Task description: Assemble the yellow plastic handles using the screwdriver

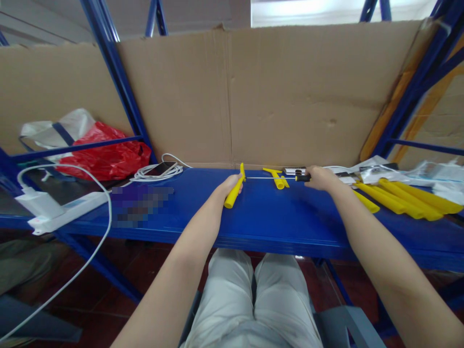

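My left hand (pixel 233 183) is closed around a yellow T-shaped plastic piece (pixel 234 193), its tube end tilted toward me. My right hand (pixel 319 178) grips the black and yellow handle of a screwdriver (pixel 277 178). The long metal shaft points left, and its tip meets or nearly meets the yellow piece near the crossbar; exact contact is too small to tell. Behind the shaft, another yellow T-shaped piece (pixel 278 182) lies on the blue shelf top (pixel 275 217). A small white and black item (pixel 292 171) is beside my right hand, partly hidden.
Several yellow tubes (pixel 409 198) and clear plastic bags (pixel 445 181) lie at the right. At the left are a power strip (pixel 68 212), a coiled white cable (pixel 155 172), a phone (pixel 162 168) and a red bag (pixel 108 152). A cardboard sheet (pixel 290 96) stands behind.
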Tool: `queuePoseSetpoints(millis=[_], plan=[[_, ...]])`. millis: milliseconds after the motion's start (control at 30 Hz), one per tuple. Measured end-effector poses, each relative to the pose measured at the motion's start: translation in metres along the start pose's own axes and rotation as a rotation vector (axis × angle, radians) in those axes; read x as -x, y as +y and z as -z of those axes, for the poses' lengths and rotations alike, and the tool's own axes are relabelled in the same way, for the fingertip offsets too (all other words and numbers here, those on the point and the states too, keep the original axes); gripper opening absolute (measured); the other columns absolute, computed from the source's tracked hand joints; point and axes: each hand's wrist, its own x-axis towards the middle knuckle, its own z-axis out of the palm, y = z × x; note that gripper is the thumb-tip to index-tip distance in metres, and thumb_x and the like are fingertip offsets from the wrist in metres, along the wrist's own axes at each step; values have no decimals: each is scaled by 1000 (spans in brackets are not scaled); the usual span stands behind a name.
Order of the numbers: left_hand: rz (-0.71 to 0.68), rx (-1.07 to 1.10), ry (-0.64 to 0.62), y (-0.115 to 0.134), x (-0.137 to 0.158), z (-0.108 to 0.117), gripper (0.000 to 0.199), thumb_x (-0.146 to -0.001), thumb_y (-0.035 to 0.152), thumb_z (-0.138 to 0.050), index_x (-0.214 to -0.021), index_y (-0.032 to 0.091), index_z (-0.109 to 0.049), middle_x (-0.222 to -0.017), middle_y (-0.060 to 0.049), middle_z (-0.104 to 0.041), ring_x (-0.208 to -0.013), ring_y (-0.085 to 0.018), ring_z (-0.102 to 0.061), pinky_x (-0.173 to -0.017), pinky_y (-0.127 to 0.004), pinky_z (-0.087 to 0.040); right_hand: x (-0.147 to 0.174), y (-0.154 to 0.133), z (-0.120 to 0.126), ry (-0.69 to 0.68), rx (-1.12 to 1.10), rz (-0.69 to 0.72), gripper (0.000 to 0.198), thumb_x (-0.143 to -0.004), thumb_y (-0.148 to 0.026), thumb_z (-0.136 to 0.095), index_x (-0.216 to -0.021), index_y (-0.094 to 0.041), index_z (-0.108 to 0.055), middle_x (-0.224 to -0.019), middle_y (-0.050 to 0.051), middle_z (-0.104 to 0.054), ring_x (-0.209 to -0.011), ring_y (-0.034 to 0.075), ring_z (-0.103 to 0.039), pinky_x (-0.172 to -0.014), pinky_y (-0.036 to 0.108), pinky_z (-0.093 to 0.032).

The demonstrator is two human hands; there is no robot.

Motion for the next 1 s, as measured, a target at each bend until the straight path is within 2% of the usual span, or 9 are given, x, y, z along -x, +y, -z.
queuePoseSetpoints(millis=[233, 400, 500, 700, 833, 1000], plan=[[10, 14, -3, 0, 0, 0, 36, -97, 38, -24, -74, 19, -44, -46, 2, -42, -34, -10, -38, -35, -21, -29, 3, -4, 1, -30, 13, -46, 31, -75, -25, -53, -105, -17, -59, -95, 14, -69, -89, 27, -64, -67, 31, -43], [17, 3, 3, 0, 0, -1, 36, -97, 38, -23, -76, 18, -45, -46, 2, -42, -35, -11, -40, -36, -22, -30, 1, -1, 0, -49, -14, -20, 37, -75, -35, -53, -107, -18, -59, -96, 13, -69, -91, 29, -64, -73, 34, -43], [2, 6, 10, 0, -1, -1, 33, -97, 36, -24, -78, 18, -45, -46, 2, -42, -35, -11, -40, -36, -22, -30, -1, 0, -3, -44, -35, -31, 39, -75, -34, -51, -109, -17, -60, -96, 13, -70, -91, 28, -64, -74, 35, -44], [11, 2, 7, 0, 1, -1, 35, -97, 37, -23, -78, 18, -45, -46, 2, -42, -35, -11, -41, -36, -22, -31, -2, 2, -3, -14, -28, -13, 32, -73, -32, -53, -100, -20, -66, -98, 12, -69, -94, 28, -63, -73, 34, -44], [14, 2, 6, 1, 1, -1, 36, -97, 38, -23, -75, 18, -44, -46, 2, -42, -34, -11, -40, -36, -22, -30, 0, 1, -2, 1, -21, 1, 31, -71, -31, -55, -98, -19, -67, -105, 13, -67, -100, 30, -59, -78, 39, -43], [7, 13, 17, 0, 0, -1, 35, -97, 37, -24, -76, 18, -45, -46, 2, -42, -35, -11, -40, -36, -22, -30, 2, -2, -1, 19, 35, 23, 30, -71, -31, -56, -94, -18, -69, -102, 14, -67, -102, 31, -58, -81, 41, -42]])
